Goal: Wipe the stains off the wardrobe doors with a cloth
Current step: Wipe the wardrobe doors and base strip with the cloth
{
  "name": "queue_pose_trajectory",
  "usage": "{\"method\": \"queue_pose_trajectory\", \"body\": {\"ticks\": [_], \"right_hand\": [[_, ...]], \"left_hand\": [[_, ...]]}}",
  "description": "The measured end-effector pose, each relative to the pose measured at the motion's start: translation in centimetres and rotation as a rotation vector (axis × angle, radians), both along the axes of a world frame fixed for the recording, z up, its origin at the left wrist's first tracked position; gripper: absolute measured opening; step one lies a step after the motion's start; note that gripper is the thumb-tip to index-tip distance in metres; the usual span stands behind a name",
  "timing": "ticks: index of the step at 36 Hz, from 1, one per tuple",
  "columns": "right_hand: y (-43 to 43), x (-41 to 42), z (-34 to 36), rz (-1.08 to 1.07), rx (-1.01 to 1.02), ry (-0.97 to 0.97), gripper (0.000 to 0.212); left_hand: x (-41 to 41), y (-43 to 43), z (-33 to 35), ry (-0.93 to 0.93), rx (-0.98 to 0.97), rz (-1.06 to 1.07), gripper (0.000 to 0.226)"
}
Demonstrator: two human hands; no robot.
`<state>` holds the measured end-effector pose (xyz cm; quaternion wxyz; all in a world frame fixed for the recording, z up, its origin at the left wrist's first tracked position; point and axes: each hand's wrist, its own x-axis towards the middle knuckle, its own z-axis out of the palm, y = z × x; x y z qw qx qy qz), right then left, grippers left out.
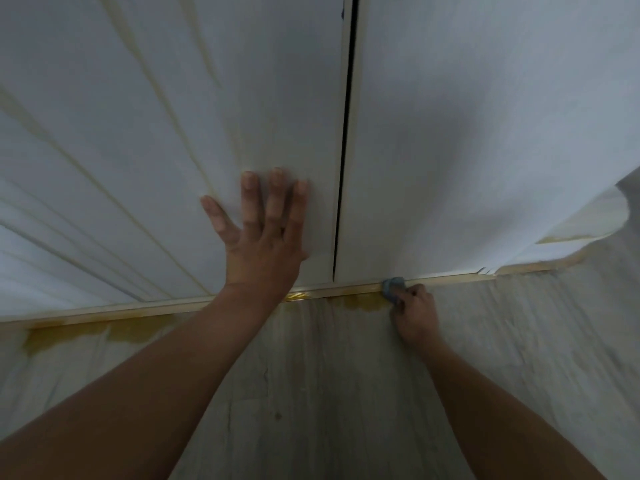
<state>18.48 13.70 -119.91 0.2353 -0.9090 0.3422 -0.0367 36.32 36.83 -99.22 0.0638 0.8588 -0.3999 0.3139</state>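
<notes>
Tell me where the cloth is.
In the head view, the blue cloth is gripped in the right hand against the bottom rail below the right wardrobe door.

Bare door panel extends above the right hand. Leftward, the left hand, flat beside the door gap, bars passage. Open floor lies between the forearms.

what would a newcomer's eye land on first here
The left hand pressed flat, fingers spread, on the left wardrobe door at centre. Low right of it, the right hand pinches a small blue cloth against the doors' bottom rail. Yellowish stains spread on the floor just below that rail.
</notes>
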Motion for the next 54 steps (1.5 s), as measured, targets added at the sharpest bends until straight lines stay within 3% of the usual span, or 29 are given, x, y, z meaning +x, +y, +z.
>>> {"method": "queue_pose_trajectory", "body": {"ticks": [4,7,11,13,16,18,21,23,25,28,31,33,37,39,42,44,45,47,51,54], "right_hand": [[2.1,1.3,0.8,-0.373,0.106,-0.013,0.045],[5.8,2.7,1.0,-0.444,0.17,-0.033,0.042],[8.9,4.0,0.8,-0.228,0.101,-0.071,0.027],[10.0,3.9,0.4,0.051,0.029,-0.034,0.035],[9.0,3.9,-0.1,0.231,0.095,-0.027,0.037],[8.6,4.0,0.2,0.093,0.161,-0.052,0.036],[9.8,4.7,1.2,-0.353,0.223,-0.155,0.035],[11.6,5.8,1.8,-0.445,0.19,-0.115,0.039],[13.2,6.8,2.0,-0.352,0.174,-0.101,0.041],[14.8,6.9,1.3,0.042,0.145,-0.02,0.043],[14.1,6.4,1.3,0.346,0.243,0.068,0.037],[13.0,6.5,1.8,0.307,0.302,0.06,0.034],[12.8,6.5,2.4,-0.207,0.279,-0.119,0.033],[14.2,6.8,2.4,-0.202,0.261,-0.121,0.033],[16.4,6.7,2.0,0.19,0.379,-0.03,0.027],[16.5,6.4,1.4,0.475,0.31,0.072,0.03],[16.0,6.4,1.0,0.509,0.295,0.097,0.031],[14.3,6.4,0.4,0.387,0.36,0.086,0.028],[11.3,5.2,0.9,-0.229,0.271,-0.121,0.029],[11.8,3.9,2.0,-0.263,0.242,-0.04,0.034]], "left_hand": [[0.0,0.0,-0.1,0.002,-0.008,-0.006,0.152],[-0.1,0.1,0.0,-0.007,-0.001,0.008,0.153],[-0.1,0.0,-0.1,-0.028,-0.01,0.008,0.151],[0.0,0.0,-0.2,-0.034,-0.02,0.0,0.15],[0.1,0.2,-0.4,-0.054,-0.019,-0.003,0.145],[0.1,0.3,-0.5,-0.074,-0.022,-0.005,0.139],[0.1,0.0,-0.8,-0.103,-0.043,0.002,0.132],[0.1,-0.1,-0.8,-0.117,-0.05,0.009,0.13],[0.1,-0.1,-0.9,-0.124,-0.045,0.008,0.13],[0.2,-0.1,-0.9,-0.134,-0.054,0.005,0.128],[0.3,0.0,-0.9,-0.146,-0.053,0.013,0.129],[0.2,-0.1,-0.9,-0.15,-0.054,0.012,0.129],[0.2,-0.2,-1.2,-0.157,-0.068,0.022,0.129],[0.3,-0.3,-1.2,-0.168,-0.07,0.022,0.13],[0.2,-0.4,-1.0,-0.189,-0.065,0.024,0.13],[0.3,-0.3,-1.1,-0.199,-0.06,0.027,0.13],[0.3,-0.3,-1.1,-0.199,-0.06,0.028,0.13],[0.2,-0.2,-0.9,-0.203,-0.064,0.035,0.129],[0.1,-0.3,-0.8,-0.187,-0.026,0.039,0.129],[-0.8,-0.3,-0.5,-0.184,-0.028,0.058,0.118]]}}
